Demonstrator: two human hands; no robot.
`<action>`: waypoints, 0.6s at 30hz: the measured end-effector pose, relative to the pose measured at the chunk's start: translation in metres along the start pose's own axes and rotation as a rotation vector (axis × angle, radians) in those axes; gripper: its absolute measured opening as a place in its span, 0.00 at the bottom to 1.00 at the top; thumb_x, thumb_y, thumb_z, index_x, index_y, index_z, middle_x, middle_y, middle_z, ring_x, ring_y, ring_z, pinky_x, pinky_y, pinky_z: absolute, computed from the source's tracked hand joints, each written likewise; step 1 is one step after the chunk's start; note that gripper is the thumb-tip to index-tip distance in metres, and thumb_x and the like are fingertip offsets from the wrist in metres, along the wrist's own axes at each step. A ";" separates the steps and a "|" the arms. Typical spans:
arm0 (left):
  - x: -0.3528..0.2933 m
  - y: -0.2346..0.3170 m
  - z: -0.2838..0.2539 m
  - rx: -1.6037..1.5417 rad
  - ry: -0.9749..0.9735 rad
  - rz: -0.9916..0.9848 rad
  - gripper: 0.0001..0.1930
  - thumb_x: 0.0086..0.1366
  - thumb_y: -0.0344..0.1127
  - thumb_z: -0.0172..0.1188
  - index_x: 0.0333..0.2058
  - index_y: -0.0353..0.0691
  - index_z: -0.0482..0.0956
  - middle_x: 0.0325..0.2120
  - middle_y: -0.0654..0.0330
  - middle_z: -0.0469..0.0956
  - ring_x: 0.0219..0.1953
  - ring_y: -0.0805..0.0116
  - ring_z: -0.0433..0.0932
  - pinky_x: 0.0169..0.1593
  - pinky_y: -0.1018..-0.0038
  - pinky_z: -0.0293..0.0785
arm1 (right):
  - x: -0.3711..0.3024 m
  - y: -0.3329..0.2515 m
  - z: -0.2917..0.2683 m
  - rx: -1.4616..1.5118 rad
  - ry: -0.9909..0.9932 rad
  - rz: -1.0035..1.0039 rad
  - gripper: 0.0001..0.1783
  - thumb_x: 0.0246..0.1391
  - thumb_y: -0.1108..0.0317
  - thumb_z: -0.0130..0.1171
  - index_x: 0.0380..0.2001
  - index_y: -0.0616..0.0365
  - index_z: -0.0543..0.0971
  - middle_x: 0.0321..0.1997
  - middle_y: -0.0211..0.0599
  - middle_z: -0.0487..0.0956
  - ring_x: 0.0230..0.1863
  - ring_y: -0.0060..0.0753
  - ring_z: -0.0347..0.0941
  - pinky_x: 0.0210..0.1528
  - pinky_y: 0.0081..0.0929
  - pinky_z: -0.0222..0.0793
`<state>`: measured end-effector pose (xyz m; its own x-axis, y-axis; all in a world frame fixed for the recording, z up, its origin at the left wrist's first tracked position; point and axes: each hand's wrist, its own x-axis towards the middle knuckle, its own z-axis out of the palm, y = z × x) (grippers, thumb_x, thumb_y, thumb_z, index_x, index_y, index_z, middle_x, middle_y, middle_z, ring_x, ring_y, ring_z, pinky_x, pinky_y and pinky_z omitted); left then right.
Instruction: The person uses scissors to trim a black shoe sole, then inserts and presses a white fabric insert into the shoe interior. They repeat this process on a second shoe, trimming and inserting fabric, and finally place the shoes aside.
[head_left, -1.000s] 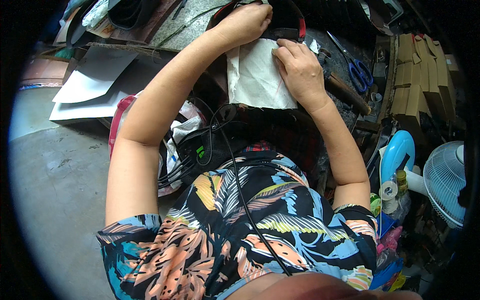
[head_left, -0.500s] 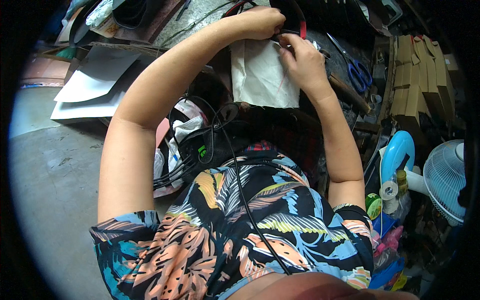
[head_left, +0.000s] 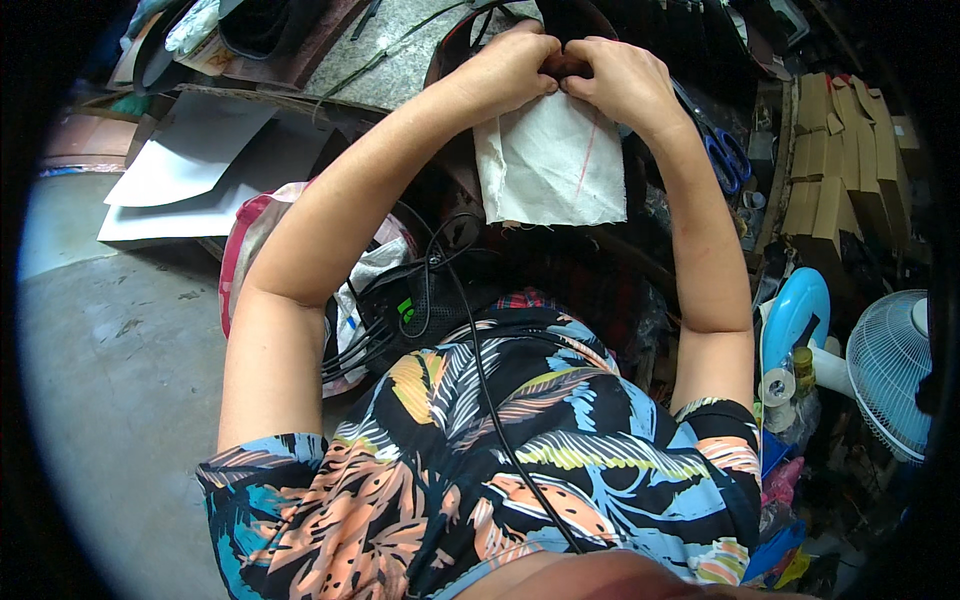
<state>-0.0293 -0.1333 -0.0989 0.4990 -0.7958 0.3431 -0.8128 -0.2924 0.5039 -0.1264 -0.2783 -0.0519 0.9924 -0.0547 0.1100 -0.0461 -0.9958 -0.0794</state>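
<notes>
A piece of white cloth (head_left: 550, 170) with a frayed lower edge and a thin red line down it hangs at the top centre, over the bench's near edge. My left hand (head_left: 515, 65) is closed at its upper left, thumb and fingers pinched together. Close beside it, my right hand (head_left: 625, 82) pinches at the upper right, thumbs almost meeting. Behind both hands is a dark curved piece with a reddish-brown edge (head_left: 455, 52), partly hidden; how it joins the cloth cannot be made out.
Blue-handled scissors (head_left: 728, 160) lie right of my right hand, partly covered by it. Cardboard boxes (head_left: 820, 170) and a white fan (head_left: 890, 370) stand at the right. White sheets (head_left: 190, 170) lie at the left. A black cable (head_left: 480, 370) runs down over my shirt.
Both hands have come together, the right rising and the left shifting slightly. The cloth has moved right and now faces me more squarely, its red line showing more. The scissors are more covered.
</notes>
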 end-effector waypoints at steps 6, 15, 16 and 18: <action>-0.017 0.019 -0.011 0.028 0.012 -0.098 0.12 0.58 0.33 0.67 0.39 0.34 0.81 0.34 0.47 0.81 0.38 0.51 0.81 0.45 0.65 0.76 | 0.015 0.018 0.017 0.177 -0.036 -0.039 0.15 0.52 0.56 0.62 0.43 0.42 0.86 0.40 0.34 0.86 0.43 0.37 0.83 0.49 0.35 0.77; -0.031 0.026 -0.007 -0.065 0.071 -0.063 0.11 0.62 0.32 0.64 0.43 0.38 0.82 0.38 0.50 0.83 0.42 0.51 0.82 0.48 0.64 0.76 | 0.024 0.045 0.054 0.690 -0.064 0.048 0.16 0.56 0.58 0.61 0.43 0.54 0.85 0.40 0.36 0.86 0.41 0.31 0.82 0.49 0.29 0.75; -0.032 0.025 -0.007 -0.043 0.057 -0.064 0.11 0.62 0.32 0.63 0.44 0.39 0.83 0.38 0.50 0.83 0.43 0.51 0.82 0.49 0.65 0.76 | 0.025 0.045 0.053 0.693 -0.080 0.065 0.15 0.58 0.62 0.61 0.43 0.60 0.84 0.40 0.37 0.85 0.41 0.29 0.81 0.48 0.27 0.75; -0.033 0.024 -0.009 -0.023 0.040 -0.057 0.11 0.62 0.31 0.63 0.44 0.39 0.84 0.38 0.51 0.83 0.42 0.53 0.83 0.49 0.66 0.77 | 0.026 0.044 0.048 0.713 -0.121 0.075 0.14 0.59 0.66 0.61 0.43 0.65 0.83 0.39 0.37 0.85 0.40 0.26 0.80 0.48 0.25 0.74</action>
<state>-0.0626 -0.1093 -0.0913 0.5560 -0.7563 0.3447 -0.7762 -0.3240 0.5409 -0.0971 -0.3204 -0.1000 0.9970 -0.0715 -0.0281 -0.0702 -0.6975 -0.7131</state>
